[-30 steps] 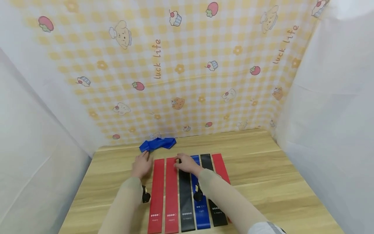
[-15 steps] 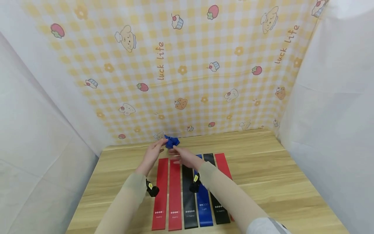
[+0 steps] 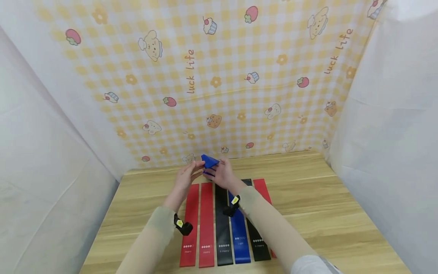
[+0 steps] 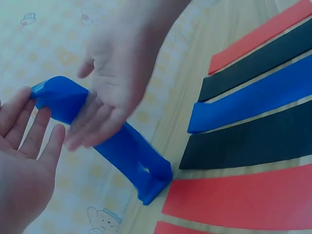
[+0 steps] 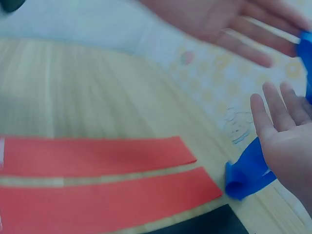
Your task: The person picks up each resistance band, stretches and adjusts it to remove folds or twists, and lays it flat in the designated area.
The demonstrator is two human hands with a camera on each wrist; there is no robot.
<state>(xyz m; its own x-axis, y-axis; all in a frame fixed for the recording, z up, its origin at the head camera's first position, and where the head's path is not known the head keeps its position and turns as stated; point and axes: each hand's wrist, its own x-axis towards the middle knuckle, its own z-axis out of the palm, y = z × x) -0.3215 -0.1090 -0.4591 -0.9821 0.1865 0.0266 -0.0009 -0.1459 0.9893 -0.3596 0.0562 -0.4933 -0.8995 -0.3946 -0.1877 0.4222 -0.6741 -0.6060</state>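
A loose blue resistance band (image 3: 210, 161) is raised at the back of the table. My left hand (image 3: 186, 177) pinches its upper end between thumb and fingertips, plain in the left wrist view. From there the band (image 4: 129, 151) slants down, twisted, and its lower end lies near the tops of the flat bands. My right hand (image 3: 224, 175) is beside it, fingers stretched out and palm turned up. In the left wrist view the right fingers (image 4: 97, 122) cross in front of the band's middle, partly hiding it.
Several flat bands lie side by side lengthwise: a red band (image 3: 191, 228), another red band (image 3: 207, 228), a black band (image 3: 223, 228), a blue band (image 3: 240, 232), a second black band (image 3: 257, 243) and a red band (image 3: 261, 190) partly under the right sleeve. A checked cloth (image 3: 219, 95) hangs behind.
The loose blue band lay on the table at the back left. My left hand has taken hold and lifted it rightward, while my right hand has moved from the flat bands up to it.
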